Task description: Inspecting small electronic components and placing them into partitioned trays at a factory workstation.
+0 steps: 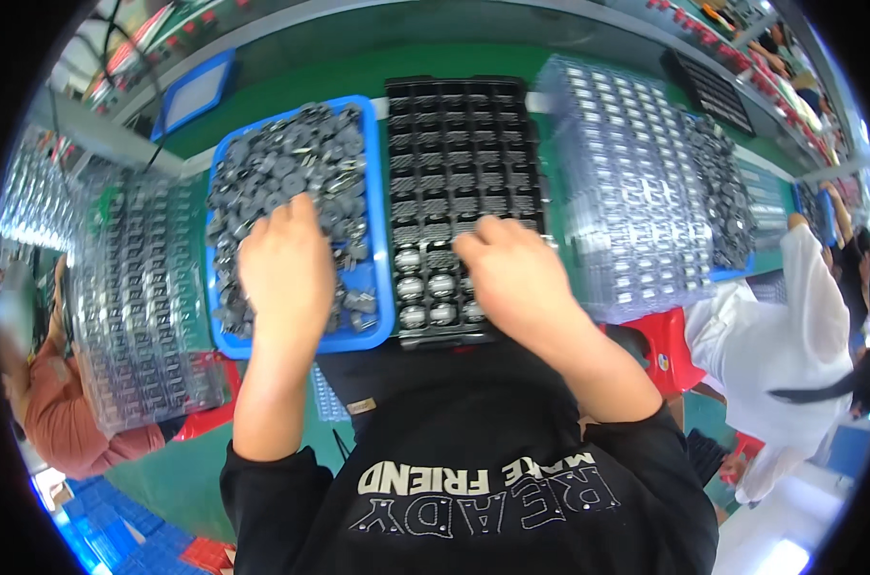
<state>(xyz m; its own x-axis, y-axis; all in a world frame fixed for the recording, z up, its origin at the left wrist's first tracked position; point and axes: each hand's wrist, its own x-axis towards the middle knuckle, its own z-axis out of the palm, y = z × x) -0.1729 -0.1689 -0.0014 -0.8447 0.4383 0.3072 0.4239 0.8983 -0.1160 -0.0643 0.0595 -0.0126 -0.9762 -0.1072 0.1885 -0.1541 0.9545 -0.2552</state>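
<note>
My left hand (286, 268) is over a blue tray (387, 278) heaped with small grey round parts (291, 158). Its fingers are bent down among the parts, and whatever they hold is hidden. Over the black compartment tray (465, 182) to the right, my right hand (516, 273) has its fingers curled together at the near rows. The back of the hand covers its fingertips and anything in them. Shiny silvery round pieces (411, 287) sit in several of the near pockets; the far pockets look dark.
Tall stacks of clear plastic trays stand to the right (626, 182) and left (138, 297). Another heap of grey parts (722, 192) lies beyond the right stack. Co-workers sit on both sides, one in a white garment (770, 335). A red stool (672, 350) is near my right elbow.
</note>
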